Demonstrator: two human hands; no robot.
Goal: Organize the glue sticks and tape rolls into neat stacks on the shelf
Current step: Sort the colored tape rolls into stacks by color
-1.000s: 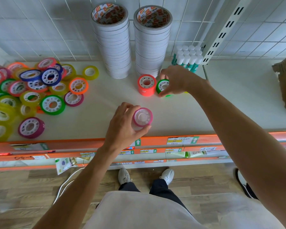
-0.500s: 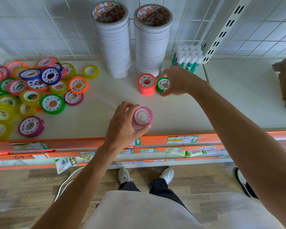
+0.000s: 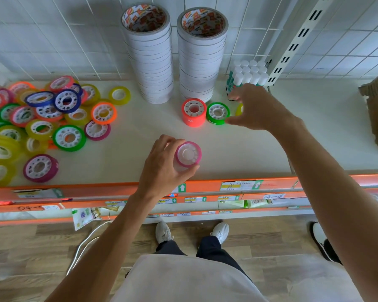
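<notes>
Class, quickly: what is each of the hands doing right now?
Left hand: fingers curled round a stack of pink tape rolls.
Right hand: open, holding nothing, beside the green tape stack.

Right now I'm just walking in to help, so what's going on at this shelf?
A person is sorting tape rolls. The left hand grips a pink stack near the shelf's front edge. The right hand hovers open beside the green stack, which stands next to the red stack. Many loose rolls lie unsorted at left.
</notes>
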